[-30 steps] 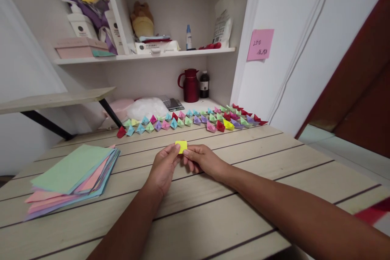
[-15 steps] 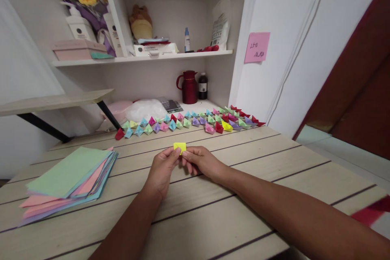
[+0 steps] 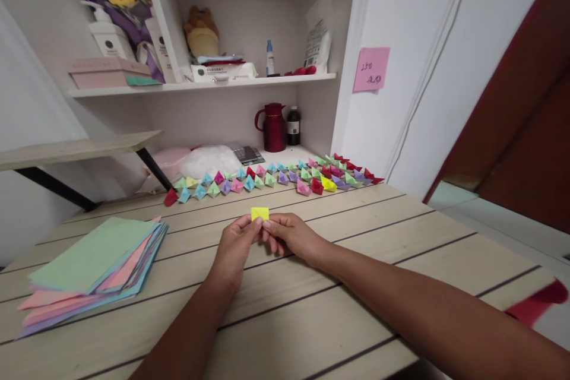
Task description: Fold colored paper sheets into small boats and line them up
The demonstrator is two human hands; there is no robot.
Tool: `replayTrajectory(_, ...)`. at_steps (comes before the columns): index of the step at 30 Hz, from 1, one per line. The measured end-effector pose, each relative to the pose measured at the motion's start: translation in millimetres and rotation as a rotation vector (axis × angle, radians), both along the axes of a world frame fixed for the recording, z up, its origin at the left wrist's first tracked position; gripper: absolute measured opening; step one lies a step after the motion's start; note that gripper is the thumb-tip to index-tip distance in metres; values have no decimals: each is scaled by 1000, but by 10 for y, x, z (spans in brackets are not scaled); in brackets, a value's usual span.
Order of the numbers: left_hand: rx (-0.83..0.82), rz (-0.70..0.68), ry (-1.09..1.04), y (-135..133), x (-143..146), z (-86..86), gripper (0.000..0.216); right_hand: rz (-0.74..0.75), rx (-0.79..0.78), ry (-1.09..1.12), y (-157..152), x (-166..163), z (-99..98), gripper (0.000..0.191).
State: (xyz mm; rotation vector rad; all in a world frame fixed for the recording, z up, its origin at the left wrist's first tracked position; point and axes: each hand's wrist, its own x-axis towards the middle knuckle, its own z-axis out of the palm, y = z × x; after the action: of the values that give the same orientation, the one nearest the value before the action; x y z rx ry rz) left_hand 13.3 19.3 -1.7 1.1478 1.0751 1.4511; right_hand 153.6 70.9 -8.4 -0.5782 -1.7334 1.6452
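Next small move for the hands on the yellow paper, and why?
Probably ease the layers of the yellow paper apart with the thumbs: it looks flat, the left hand and right hand both pinch its lower edge, and the paper boats beyond stand opened out.

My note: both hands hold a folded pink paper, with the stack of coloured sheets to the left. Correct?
Not quite: the folded paper is yellow, as the head view shows. The left hand and right hand do hold it, with the stack of sheets to the left.
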Motion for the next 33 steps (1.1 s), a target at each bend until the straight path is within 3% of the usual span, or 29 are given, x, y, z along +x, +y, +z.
replayTrajectory(14,-42,-21,-151,-49,10,63,24,65,26,-1,8,29,-3,37)
replayTrajectory(19,-59,-126,-243,-52,-27,69,27,4,237,-132,-48,91,73,39)
replayTrajectory(33,-93,-186,-284,-30,-57,82,22,-151,821,-302,-64,155,145,39)
